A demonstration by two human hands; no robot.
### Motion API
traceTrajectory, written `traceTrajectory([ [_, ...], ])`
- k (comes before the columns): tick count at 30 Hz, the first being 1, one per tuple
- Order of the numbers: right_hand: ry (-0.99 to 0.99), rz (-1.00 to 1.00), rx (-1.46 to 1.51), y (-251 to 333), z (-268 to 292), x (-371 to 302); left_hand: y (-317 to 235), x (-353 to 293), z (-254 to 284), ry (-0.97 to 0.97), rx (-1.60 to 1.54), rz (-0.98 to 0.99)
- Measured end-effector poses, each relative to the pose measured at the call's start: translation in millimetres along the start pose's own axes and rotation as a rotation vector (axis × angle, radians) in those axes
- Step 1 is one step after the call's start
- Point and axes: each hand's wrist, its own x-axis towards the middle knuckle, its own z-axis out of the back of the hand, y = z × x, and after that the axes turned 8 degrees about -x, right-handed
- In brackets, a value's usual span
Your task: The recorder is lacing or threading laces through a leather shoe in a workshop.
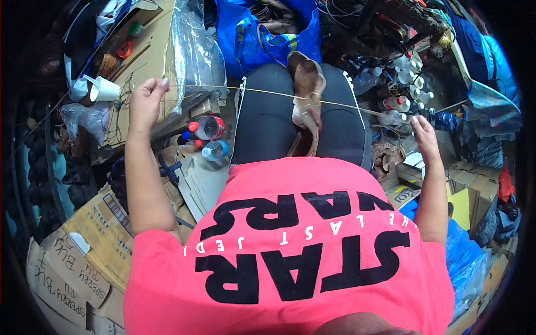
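Note:
Between my thighs a brown leather shoe piece [306,84], which looks like a shoe upper, stands pinned, its far end toward the blue bag. A thin tan thread [251,89] crosses it and stretches nearly straight out to both sides. Out to the left, my left hand [148,103] is closed in a pinch on one end of the thread. My right hand [425,135], far to the right and somewhat nearer to me, pinches the other end. Whether either hand also holds a needle is too small to tell.
A blue bag [231,33] with brown pieces inside stands beyond my knees. Several bottles [209,128] lie by my left thigh, and more bottles [396,103] crowd the right. Cardboard [148,47] and a white cup [105,89] are at the left; a brown woven piece [387,159] lies right.

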Motion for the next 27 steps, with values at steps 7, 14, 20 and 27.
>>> traceTrajectory([
  [7, 0.241, 0.294, 0.059, 114.2, -54.8, 21.5, -83.8, -35.7, -125.0, -0.079, 0.385, -0.675],
  [14, 0.429, 0.563, -0.354, 188.5, -135.9, 40.5, -80.1, -69.7, -223.6, 0.402, 0.566, -0.65],
  [20, 0.288, 0.686, -0.288, 168.5, -148.3, 43.2, -59.9, -69.8, -230.7, 0.421, 0.268, -0.4],
  [27, 0.193, 0.718, -0.136, 159.3, -124.9, 34.9, -69.5, -30.5, -208.5, 0.438, 0.176, -0.412],
])
